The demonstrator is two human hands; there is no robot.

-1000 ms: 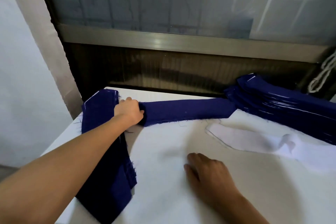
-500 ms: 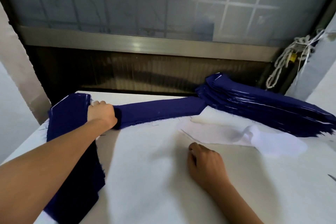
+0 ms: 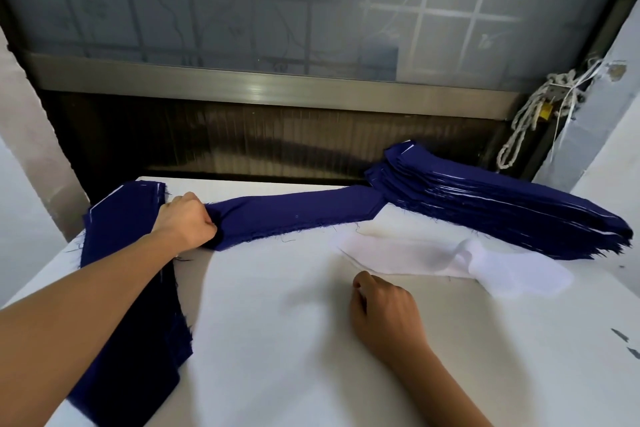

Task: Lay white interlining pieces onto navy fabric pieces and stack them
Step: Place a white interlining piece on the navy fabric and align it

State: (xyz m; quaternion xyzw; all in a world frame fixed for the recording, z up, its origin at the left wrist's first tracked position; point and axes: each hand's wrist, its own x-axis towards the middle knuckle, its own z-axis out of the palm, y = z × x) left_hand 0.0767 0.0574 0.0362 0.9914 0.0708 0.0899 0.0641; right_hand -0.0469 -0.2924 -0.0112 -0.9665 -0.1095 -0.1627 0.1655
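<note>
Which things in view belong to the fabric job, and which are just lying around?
Job: navy strip gripped by the left hand; navy pile, left; navy stack, right; white interlining.
Lying about: knotted rope, top right; dark scraps, far right.

One view only: head cam, wide-angle. It sits over the near edge of the surface [image 3: 277, 357], pitched forward and down. Close range, with both forearms entering from the bottom of the frame. The left hand [image 3: 187, 222] sits mid-left with its grip on the navy strip [image 3: 298, 211], and the right hand [image 3: 384, 315] is right of centre. The far edge of the surface falls around mid-frame, with the frosted window [image 3: 242, 3] and metal rail [image 3: 259, 87] filling the top half. The left navy stack [image 3: 135, 340] runs towards the bottom edge. The right navy stack [image 3: 502, 208] nearly reaches the right edge.
</note>
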